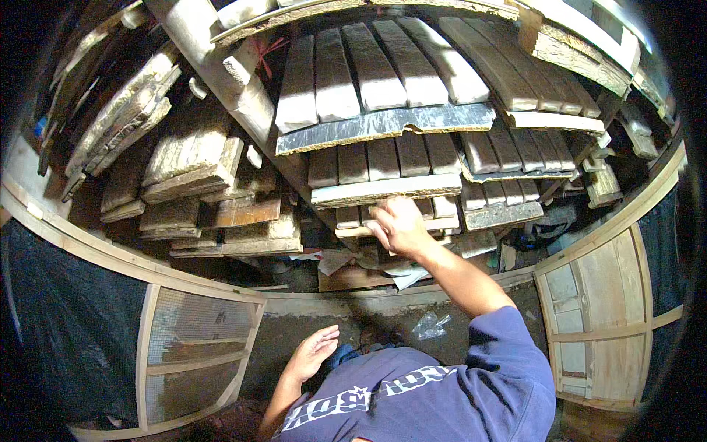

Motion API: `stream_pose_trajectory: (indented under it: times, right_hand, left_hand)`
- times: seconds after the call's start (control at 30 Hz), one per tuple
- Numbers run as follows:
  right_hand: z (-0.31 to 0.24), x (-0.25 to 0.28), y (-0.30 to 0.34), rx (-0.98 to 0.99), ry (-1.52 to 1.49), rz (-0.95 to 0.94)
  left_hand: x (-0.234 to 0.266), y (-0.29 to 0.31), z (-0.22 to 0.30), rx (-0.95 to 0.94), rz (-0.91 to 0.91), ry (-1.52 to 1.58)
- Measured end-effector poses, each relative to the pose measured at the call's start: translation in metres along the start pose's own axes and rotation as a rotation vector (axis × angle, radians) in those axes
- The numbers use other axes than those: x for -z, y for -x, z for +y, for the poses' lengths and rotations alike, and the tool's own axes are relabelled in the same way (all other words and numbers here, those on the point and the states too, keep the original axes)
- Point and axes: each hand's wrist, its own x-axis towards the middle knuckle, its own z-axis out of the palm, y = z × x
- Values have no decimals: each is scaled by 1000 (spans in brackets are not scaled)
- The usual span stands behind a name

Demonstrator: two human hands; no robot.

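Note:
My right hand (401, 227) reaches forward to the lower middle shelves, its fingers curled at the front edge of a low board (353, 232). Whatever lies inside the fingers is hidden. Just above it, a pale-edged board (387, 189) carries a row of long grey-brown blocks (383, 160). Higher up, larger pale blocks (377, 70) lie side by side on a dark, bluish-edged board (387, 127). My left hand (313, 352) hangs in front of my body with its fingers stretched out, holding nothing.
On the right, more boards hold block rows (519, 153). Stacked wooden boards (188, 166) fill the left, beside a slanting post (221, 70). Two framed doors, a mesh one (195, 331) and a panelled one (596, 324), stand open either side. Clear plastic (431, 325) lies on the floor.

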Motion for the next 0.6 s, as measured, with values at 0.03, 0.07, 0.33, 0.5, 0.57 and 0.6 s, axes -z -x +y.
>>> stream_pose_trajectory:
  times: [0.03, 0.07, 0.33, 0.5, 0.57, 0.6]
  right_hand:
    - [7, 6, -18, -15, 31, 111]
    - [17, 11, -37, -30, 66, 225]
    - [52, 20, -108, -661, 215, -752]
    - [72, -7, -97, -624, 284, -716]
    - [67, -5, -100, -638, 209, -695]
    - [64, 1, -101, -651, 179, -683]
  left_hand:
    - [-3, -2, 6, 8, -3, 2]
    - [-5, -4, 12, 13, -9, 2]
    - [0, -2, 7, 32, 4, 37]
    - [3, 0, 5, 17, 12, 55]
    - [8, 2, -3, -13, 15, 56]
    - [8, 0, -1, -30, 7, 56]
